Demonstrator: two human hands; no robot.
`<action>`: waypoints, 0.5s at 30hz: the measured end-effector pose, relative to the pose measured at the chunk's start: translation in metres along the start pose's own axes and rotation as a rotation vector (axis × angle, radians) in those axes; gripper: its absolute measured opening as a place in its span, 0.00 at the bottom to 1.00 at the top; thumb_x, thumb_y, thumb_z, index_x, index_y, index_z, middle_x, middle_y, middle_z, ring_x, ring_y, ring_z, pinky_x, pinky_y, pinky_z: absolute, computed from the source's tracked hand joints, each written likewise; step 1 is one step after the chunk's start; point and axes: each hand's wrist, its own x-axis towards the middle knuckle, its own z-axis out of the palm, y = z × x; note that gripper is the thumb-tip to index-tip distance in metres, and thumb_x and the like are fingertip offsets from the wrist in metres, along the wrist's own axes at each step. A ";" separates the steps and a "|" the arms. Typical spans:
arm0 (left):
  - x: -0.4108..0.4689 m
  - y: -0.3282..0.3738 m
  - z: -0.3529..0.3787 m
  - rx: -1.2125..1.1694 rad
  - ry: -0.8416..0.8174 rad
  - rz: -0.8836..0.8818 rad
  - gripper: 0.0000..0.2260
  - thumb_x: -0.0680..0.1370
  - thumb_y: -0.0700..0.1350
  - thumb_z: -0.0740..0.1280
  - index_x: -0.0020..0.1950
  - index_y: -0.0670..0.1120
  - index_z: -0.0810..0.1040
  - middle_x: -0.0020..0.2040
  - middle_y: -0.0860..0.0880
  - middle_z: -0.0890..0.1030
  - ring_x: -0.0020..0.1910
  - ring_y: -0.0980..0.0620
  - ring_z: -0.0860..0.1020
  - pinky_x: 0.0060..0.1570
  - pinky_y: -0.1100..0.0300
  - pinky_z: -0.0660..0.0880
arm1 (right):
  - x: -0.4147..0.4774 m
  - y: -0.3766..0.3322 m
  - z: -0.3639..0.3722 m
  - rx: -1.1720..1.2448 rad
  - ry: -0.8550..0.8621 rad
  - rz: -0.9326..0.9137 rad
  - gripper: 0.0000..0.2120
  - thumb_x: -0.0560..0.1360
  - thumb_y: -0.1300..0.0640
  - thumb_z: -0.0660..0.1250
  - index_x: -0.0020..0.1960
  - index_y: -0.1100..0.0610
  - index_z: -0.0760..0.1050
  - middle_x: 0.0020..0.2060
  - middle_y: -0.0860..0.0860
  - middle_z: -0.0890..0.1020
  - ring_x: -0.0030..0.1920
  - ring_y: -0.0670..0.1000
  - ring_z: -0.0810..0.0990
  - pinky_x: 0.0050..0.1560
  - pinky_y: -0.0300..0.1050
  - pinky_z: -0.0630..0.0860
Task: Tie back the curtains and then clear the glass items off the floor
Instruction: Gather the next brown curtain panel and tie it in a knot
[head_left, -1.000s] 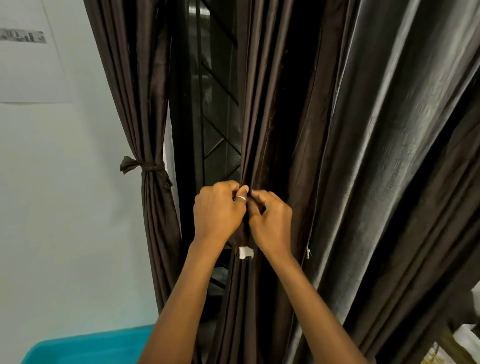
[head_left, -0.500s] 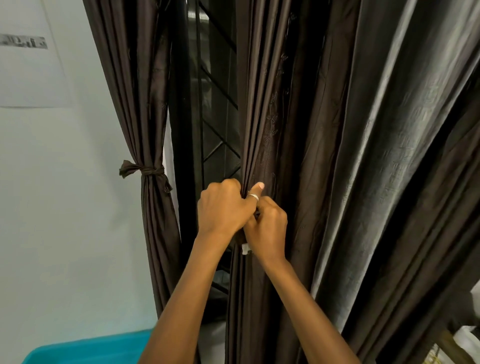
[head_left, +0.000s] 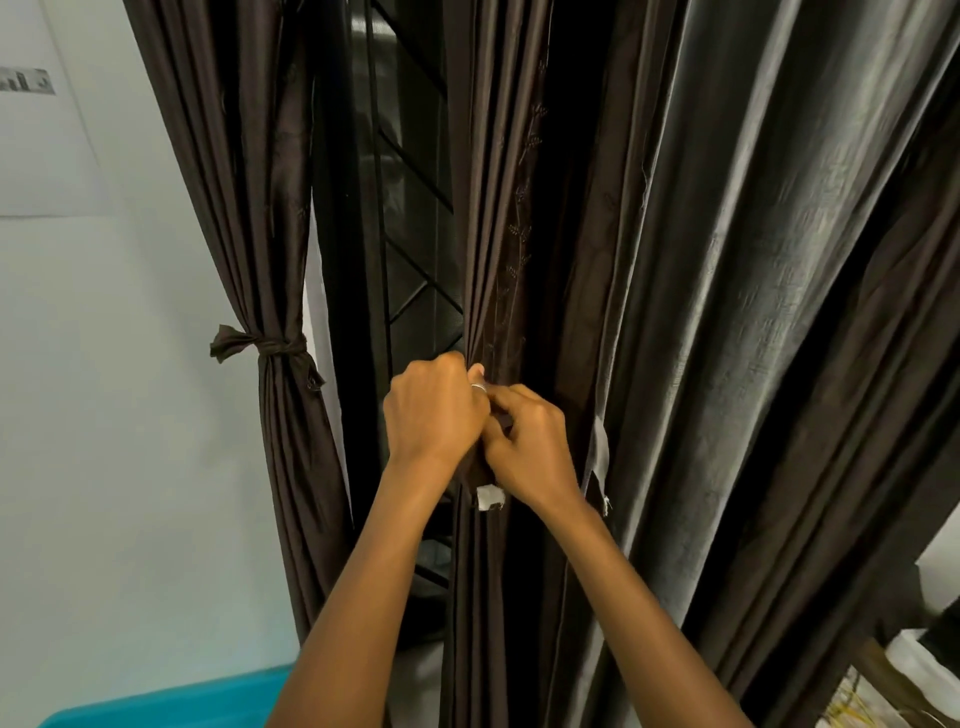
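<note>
Before the dark window (head_left: 410, 234), I see the wide right curtain (head_left: 727, 312) hanging gathered, the left curtain (head_left: 249, 208) already knotted back beside it. Left hand (head_left: 434, 410) and right hand (head_left: 530, 452), touching, both pinch its folds just above a white tag (head_left: 490, 497).

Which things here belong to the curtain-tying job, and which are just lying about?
In the job: centre curtain, gripped by left hand and right hand; left curtain, already tied.
Lying about: teal tub, paper on wall, window grille.
</note>
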 end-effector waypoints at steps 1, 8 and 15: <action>0.002 -0.004 0.000 -0.017 -0.002 -0.010 0.16 0.82 0.53 0.63 0.39 0.45 0.75 0.37 0.44 0.79 0.39 0.41 0.80 0.35 0.53 0.72 | 0.002 0.001 -0.005 -0.013 -0.051 0.002 0.16 0.78 0.64 0.67 0.63 0.54 0.83 0.48 0.49 0.84 0.46 0.43 0.81 0.47 0.30 0.76; 0.007 -0.018 -0.003 -0.072 -0.018 -0.027 0.19 0.81 0.53 0.65 0.33 0.46 0.70 0.29 0.50 0.73 0.33 0.45 0.77 0.34 0.55 0.70 | 0.011 0.003 -0.041 -0.335 0.615 0.195 0.27 0.74 0.50 0.76 0.66 0.60 0.71 0.60 0.57 0.73 0.59 0.55 0.75 0.50 0.44 0.75; 0.012 -0.029 -0.004 -0.089 -0.025 -0.030 0.20 0.81 0.52 0.66 0.31 0.46 0.68 0.28 0.49 0.72 0.33 0.44 0.76 0.34 0.55 0.69 | 0.028 0.045 -0.069 -0.260 0.377 0.412 0.08 0.78 0.54 0.71 0.51 0.59 0.79 0.40 0.54 0.83 0.46 0.58 0.83 0.47 0.47 0.77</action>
